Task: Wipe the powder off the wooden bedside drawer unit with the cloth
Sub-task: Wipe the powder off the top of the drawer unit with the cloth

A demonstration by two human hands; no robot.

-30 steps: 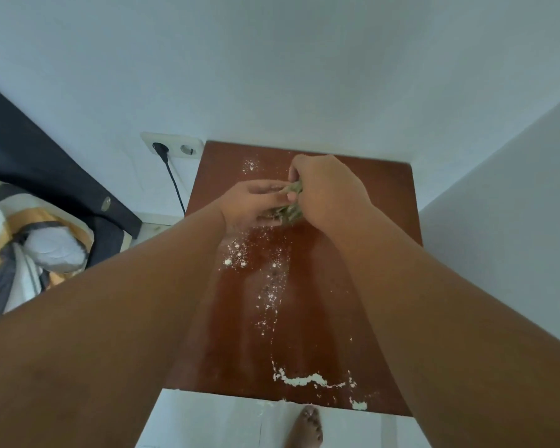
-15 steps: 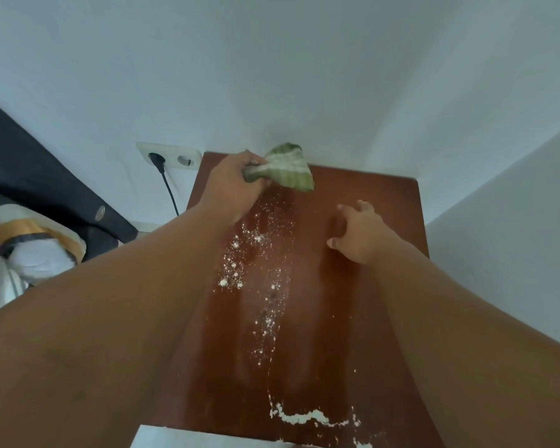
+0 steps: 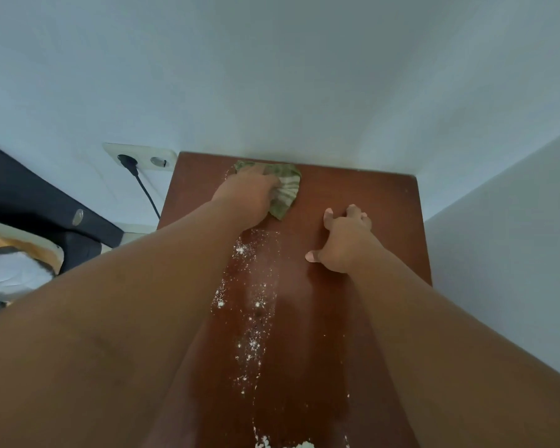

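Note:
The reddish-brown wooden top of the drawer unit (image 3: 369,195) stands in a corner between two white walls. White powder (image 3: 256,305) runs in a scattered strip down its middle, with a thicker clump at the near edge (image 3: 301,444). My left hand (image 3: 246,195) presses a green-and-white cloth (image 3: 286,189) flat on the top near the back wall. My right hand (image 3: 345,240) rests on the wood to the right of the powder, fingers spread, holding nothing.
A white wall socket (image 3: 143,156) with a black plug and cable (image 3: 146,189) sits left of the unit. A dark headboard (image 3: 29,195) and striped bedding (image 3: 10,270) lie further left. A white wall (image 3: 514,253) closes the right side.
Both hands held the cloth together a second ago. The right hand let go and settled on the wood. The left hand carried the cloth to the back edge and pressed it down.

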